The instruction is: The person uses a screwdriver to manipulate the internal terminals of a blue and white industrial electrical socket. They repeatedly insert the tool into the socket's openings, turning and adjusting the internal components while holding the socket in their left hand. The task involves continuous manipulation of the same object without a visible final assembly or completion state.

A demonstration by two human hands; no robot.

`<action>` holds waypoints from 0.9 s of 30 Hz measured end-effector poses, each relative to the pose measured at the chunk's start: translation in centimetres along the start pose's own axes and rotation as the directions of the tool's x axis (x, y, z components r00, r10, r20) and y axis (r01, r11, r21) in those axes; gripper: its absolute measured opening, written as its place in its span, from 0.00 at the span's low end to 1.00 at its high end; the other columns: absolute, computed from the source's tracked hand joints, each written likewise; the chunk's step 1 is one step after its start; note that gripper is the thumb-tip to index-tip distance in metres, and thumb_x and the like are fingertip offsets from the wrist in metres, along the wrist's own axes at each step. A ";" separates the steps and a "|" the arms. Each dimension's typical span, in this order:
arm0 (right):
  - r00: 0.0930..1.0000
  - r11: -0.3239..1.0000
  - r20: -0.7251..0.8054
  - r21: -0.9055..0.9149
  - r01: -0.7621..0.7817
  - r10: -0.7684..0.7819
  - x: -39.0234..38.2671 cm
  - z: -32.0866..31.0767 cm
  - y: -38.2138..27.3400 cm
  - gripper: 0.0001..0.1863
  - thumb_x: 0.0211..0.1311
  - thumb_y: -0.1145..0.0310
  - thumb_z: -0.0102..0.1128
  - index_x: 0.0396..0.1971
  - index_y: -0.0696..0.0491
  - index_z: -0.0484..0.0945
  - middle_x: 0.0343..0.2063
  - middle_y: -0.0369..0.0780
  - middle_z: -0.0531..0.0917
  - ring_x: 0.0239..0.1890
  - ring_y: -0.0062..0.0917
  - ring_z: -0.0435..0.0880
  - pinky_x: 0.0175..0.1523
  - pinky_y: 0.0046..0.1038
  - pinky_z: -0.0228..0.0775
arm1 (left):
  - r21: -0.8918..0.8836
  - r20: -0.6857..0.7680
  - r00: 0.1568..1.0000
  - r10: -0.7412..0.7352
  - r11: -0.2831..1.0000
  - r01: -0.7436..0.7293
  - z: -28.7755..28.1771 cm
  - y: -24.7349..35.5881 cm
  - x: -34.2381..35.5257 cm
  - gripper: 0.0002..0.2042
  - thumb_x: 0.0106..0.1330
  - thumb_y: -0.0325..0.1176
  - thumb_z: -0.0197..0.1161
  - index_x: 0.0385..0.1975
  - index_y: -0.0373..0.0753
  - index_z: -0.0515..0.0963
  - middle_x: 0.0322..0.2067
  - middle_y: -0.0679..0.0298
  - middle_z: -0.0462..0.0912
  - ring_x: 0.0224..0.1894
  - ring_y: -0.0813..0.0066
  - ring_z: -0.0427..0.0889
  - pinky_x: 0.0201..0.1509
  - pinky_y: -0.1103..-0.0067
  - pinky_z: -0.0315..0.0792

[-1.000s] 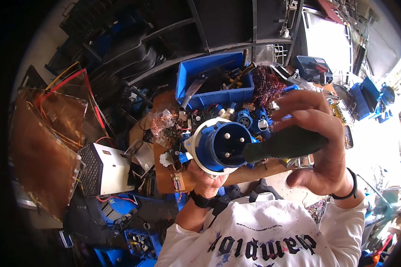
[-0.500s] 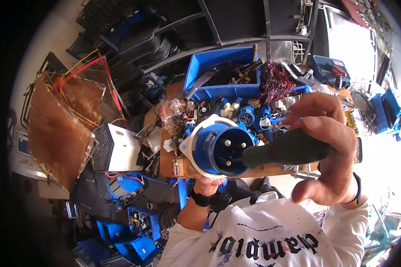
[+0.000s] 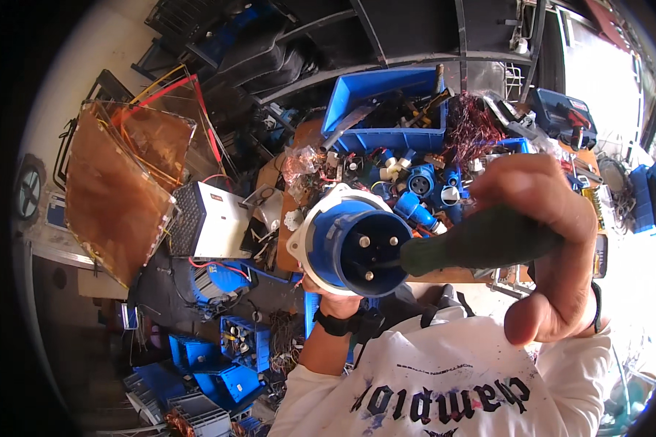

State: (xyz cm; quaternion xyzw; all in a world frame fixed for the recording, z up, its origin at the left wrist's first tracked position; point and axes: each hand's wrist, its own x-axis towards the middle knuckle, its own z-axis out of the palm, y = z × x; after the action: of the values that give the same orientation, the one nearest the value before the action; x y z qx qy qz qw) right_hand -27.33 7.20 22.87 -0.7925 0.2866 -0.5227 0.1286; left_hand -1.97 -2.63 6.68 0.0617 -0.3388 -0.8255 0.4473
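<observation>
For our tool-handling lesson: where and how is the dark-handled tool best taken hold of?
Probably by the thick end of its dark handle, coming from the right: the handle lies sideways, its narrower end toward the blue pinned plug, its broad end at the right hand.

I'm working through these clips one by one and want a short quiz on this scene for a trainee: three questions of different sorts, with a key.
1. Multiple choice: how many large pins show inside the blue-and-white connector?
a) two
b) three
c) four

2. True or false: neither of the person's hands is on the connector.

3. Fill in: the dark green tool handle is in the person's ____ hand.

Key:
1. b, three.
2. False; the left hand holds it.
3. Right; the right hand has the handle.
</observation>
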 end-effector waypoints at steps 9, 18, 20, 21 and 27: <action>0.988 0.993 -0.155 0.116 0.009 0.009 -1.3 0.8 -1.5 0.38 0.46 0.67 0.74 0.57 0.57 0.62 0.40 0.52 0.73 0.36 0.32 0.78 0.38 0.30 0.77 | 0.025 0.005 1.000 -0.001 1.000 0.001 0.5 -0.4 -0.4 0.42 0.58 0.59 0.60 0.70 0.43 0.57 0.66 0.56 0.66 0.64 0.59 0.71 0.68 0.60 0.66; 0.988 0.984 -0.027 -0.084 -0.154 0.153 -1.7 -0.9 -3.3 0.35 0.46 0.60 0.78 0.51 0.53 0.67 0.39 0.47 0.70 0.39 0.32 0.76 0.42 0.30 0.78 | 0.035 0.015 1.000 0.002 0.999 -0.003 0.7 -1.0 -0.5 0.43 0.56 0.58 0.62 0.70 0.43 0.57 0.66 0.56 0.66 0.64 0.60 0.71 0.68 0.61 0.66; 0.989 0.982 -0.025 -0.118 -0.149 0.147 -2.0 -1.0 -3.7 0.28 0.51 0.69 0.73 0.51 0.53 0.68 0.39 0.48 0.73 0.42 0.34 0.78 0.45 0.33 0.78 | 0.039 0.015 1.000 0.002 0.999 -0.002 0.9 -1.1 -0.7 0.44 0.56 0.58 0.63 0.70 0.42 0.56 0.66 0.56 0.66 0.64 0.60 0.71 0.68 0.61 0.66; 0.994 0.993 -0.043 -0.055 -0.106 0.104 -1.8 -0.9 -3.3 0.27 0.51 0.71 0.71 0.50 0.53 0.69 0.40 0.50 0.74 0.43 0.36 0.78 0.46 0.34 0.78 | 0.044 0.014 1.000 -0.003 0.999 0.002 1.1 -1.1 -0.7 0.44 0.56 0.58 0.63 0.70 0.42 0.56 0.66 0.56 0.66 0.64 0.60 0.71 0.68 0.61 0.66; 0.997 0.988 -0.058 0.149 -0.035 0.044 -2.2 -0.4 -3.3 0.29 0.49 0.70 0.72 0.52 0.49 0.70 0.48 0.57 0.71 0.45 0.39 0.79 0.40 0.32 0.80 | 0.055 0.022 1.000 0.002 0.998 -0.003 1.4 -1.4 -1.1 0.45 0.55 0.57 0.64 0.70 0.42 0.56 0.66 0.57 0.65 0.64 0.61 0.71 0.68 0.62 0.66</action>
State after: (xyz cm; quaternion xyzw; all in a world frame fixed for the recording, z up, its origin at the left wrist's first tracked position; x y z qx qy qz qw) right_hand -27.22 11.17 23.06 -0.7586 0.2666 -0.5638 0.1885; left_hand -2.84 -0.57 6.64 0.0646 -0.3662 -0.8159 0.4428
